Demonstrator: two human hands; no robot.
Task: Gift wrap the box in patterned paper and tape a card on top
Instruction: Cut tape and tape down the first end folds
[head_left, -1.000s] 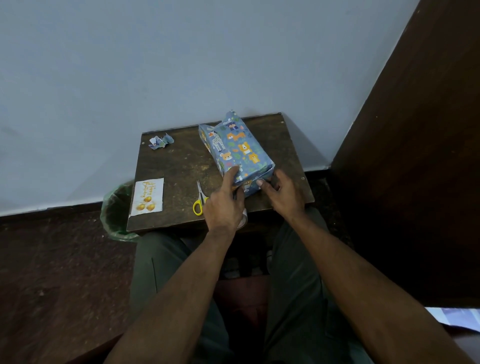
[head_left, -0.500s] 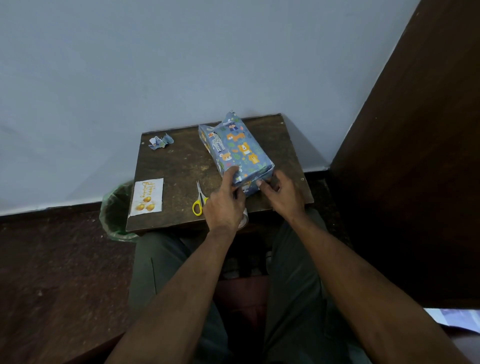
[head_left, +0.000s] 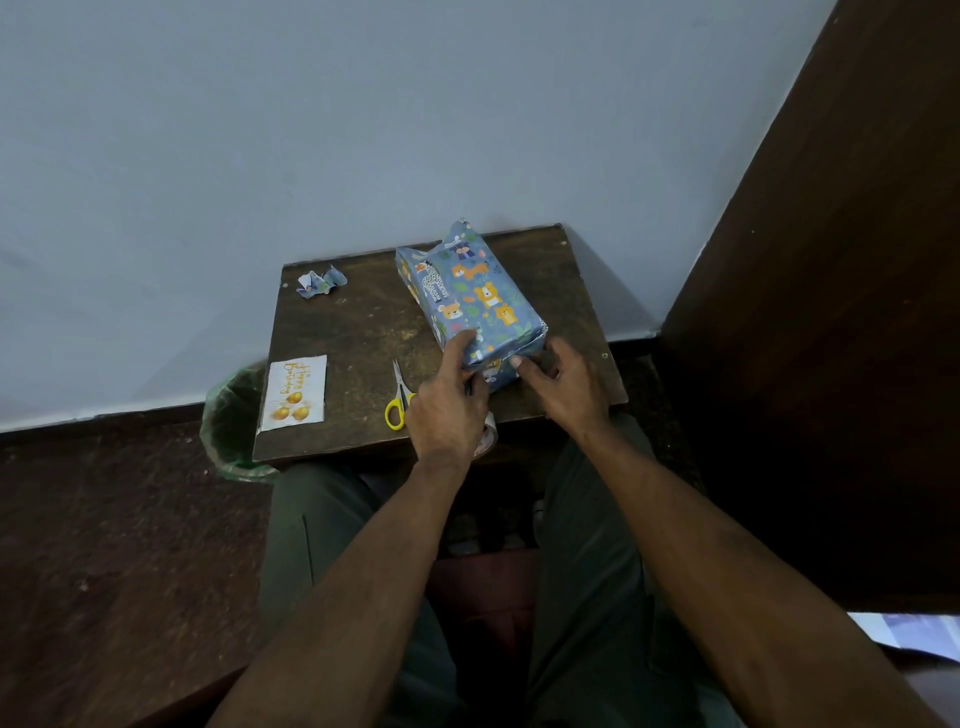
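Observation:
The box (head_left: 475, 296), wrapped in blue paper with animal prints, lies slantwise on the small dark table (head_left: 358, 332). Its far end has a paper flap sticking up. My left hand (head_left: 447, 408) holds the near left corner, thumb on top and fingers on the near end face. My right hand (head_left: 569, 387) pinches the paper fold at the near right corner with thumb and curled fingers. The white card (head_left: 294, 392) with gold print lies at the table's near left corner, apart from the box.
Yellow-handled scissors (head_left: 397, 400) lie just left of my left hand. A tape roll (head_left: 487, 441) shows partly under that hand at the table's front edge. A crumpled paper scrap (head_left: 319, 283) sits at the far left. A green-lined bin (head_left: 231, 421) stands left of the table.
Nothing clear: both hands stay at the near end of the box, and the box has not visibly moved.

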